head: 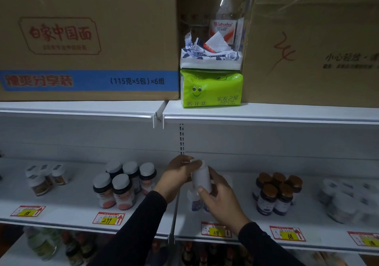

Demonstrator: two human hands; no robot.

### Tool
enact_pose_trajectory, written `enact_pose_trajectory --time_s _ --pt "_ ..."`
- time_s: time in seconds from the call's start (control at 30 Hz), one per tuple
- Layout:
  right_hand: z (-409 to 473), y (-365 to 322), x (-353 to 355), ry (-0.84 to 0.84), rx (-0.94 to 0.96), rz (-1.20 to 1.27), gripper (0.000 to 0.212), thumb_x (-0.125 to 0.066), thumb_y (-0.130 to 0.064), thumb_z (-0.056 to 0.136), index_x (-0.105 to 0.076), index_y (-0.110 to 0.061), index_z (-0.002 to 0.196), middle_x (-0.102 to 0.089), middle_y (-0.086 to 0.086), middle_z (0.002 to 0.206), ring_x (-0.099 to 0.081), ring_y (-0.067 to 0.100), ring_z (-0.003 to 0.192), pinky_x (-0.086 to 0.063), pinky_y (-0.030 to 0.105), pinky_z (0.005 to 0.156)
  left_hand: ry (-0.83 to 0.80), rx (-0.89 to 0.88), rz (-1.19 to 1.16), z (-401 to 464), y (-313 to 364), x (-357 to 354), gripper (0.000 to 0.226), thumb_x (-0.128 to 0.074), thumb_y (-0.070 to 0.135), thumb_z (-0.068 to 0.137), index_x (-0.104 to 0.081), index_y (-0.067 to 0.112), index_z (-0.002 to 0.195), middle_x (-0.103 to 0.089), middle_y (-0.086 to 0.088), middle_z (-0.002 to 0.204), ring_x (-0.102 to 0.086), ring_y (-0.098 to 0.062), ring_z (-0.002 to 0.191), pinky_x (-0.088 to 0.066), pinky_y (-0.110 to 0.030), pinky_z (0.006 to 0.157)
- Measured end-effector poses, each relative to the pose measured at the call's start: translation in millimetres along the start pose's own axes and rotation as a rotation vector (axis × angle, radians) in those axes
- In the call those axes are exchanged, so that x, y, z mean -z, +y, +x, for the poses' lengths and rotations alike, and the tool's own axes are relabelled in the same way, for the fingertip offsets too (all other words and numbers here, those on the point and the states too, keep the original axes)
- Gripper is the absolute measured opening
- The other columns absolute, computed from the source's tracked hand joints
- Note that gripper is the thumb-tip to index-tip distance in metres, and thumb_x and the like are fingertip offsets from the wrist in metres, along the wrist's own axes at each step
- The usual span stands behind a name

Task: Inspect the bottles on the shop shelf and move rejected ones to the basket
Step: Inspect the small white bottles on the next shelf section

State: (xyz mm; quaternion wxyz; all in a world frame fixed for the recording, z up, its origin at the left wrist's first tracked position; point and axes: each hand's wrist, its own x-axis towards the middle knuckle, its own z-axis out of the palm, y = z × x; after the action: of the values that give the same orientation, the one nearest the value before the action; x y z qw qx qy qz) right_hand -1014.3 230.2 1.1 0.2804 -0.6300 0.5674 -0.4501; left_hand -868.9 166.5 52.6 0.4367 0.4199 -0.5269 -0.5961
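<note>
I see both hands gripping one upright white bottle [201, 178] above the shelf [235, 210]: left hand [178, 176] near its cap, right hand [220, 200] lower.

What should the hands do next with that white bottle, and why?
Probably turn the white bottle to find its label. Both hands, left and right, hold it above the shelf, and the side facing the camera looks plain. No basket is in view.

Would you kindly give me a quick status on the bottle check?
Both hands, left and right, grip one white bottle above the shelf. No basket in view. Nothing in the way.
</note>
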Motion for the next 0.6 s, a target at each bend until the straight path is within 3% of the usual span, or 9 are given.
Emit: enact_pose_trajectory --time_s 0.13,0.23,0.3,0.43,0.5,0.6 --pt "1.2 -3.5 -0.1 0.002 -0.023 0.017 0.069 -0.073 -0.042 0.083 -0.036 -0.039 0.142 -0.042 -0.014 0.128 -0.055 0.005 0.112 -0.056 0.030 0.091 0.084 0.002 -0.004 3.2 -2.1 -4.3 0.059 -0.083 0.037 0.066 -0.059 0.003 0.108 -0.068 -0.018 0.106 -0.068 -0.031 0.098 -0.058 -0.037 0.080" --pt "2.6 -4.8 0.2 0.006 -0.038 0.012 0.074 -0.075 -0.041 0.081 -0.036 -0.038 0.144 -0.046 -0.013 0.128 -0.057 0.005 0.110 -0.055 0.026 0.090 0.111 -0.004 0.027 3.7 -3.3 -5.7 0.060 -0.085 0.042 0.061 -0.062 0.011 0.106 -0.070 -0.013 0.103 -0.070 -0.027 0.095 -0.059 -0.039 0.081" --pt "3.2 -4.0 0.8 0.014 -0.048 0.024 0.071 -0.073 -0.039 0.083 -0.037 -0.035 0.144 -0.052 -0.012 0.127 -0.059 0.003 0.109 -0.054 0.021 0.088 0.081 -0.008 0.060 4.1 -3.2 -5.4 0.053 -0.084 0.042 0.065 -0.066 0.010 0.103 -0.072 -0.013 0.100 -0.070 -0.028 0.095 -0.058 -0.042 0.084" --pt "0.4 -4.6 3.9 0.004 -0.049 0.093 0.056 -0.067 -0.030 0.091 -0.040 -0.038 0.140 -0.060 -0.016 0.120 -0.062 -0.004 0.103 -0.053 0.014 0.082 0.056 0.000 0.069 1.8 1.7 -5.0 0.027 -0.075 0.028 0.085 -0.067 0.009 0.103 -0.072 -0.011 0.099 -0.069 -0.023 0.091 -0.055 -0.035 0.081" --pt "-0.2 -5.6 5.0 -0.007 -0.052 0.105 0.051 -0.063 -0.026 0.094 -0.040 -0.041 0.137 -0.062 -0.015 0.119 -0.062 -0.008 0.101 -0.052 0.012 0.079 0.037 0.004 0.078 -0.5 3.9 -4.9 0.028 -0.071 0.026 0.088 -0.065 0.008 0.108 -0.071 -0.009 0.102 -0.068 -0.022 0.092 -0.053 -0.036 0.084" --pt "0.4 -6.3 6.5 -0.013 -0.044 0.119 0.048 -0.059 -0.021 0.096 -0.042 -0.040 0.137 -0.065 -0.012 0.119 -0.065 -0.004 0.100 -0.050 0.010 0.078 0.013 0.003 0.056 -2.9 6.1 -5.7 0.030 -0.068 0.024 0.090 -0.061 0.003 0.111 -0.069 -0.011 0.100 -0.067 -0.020 0.085 -0.054 -0.032 0.078"
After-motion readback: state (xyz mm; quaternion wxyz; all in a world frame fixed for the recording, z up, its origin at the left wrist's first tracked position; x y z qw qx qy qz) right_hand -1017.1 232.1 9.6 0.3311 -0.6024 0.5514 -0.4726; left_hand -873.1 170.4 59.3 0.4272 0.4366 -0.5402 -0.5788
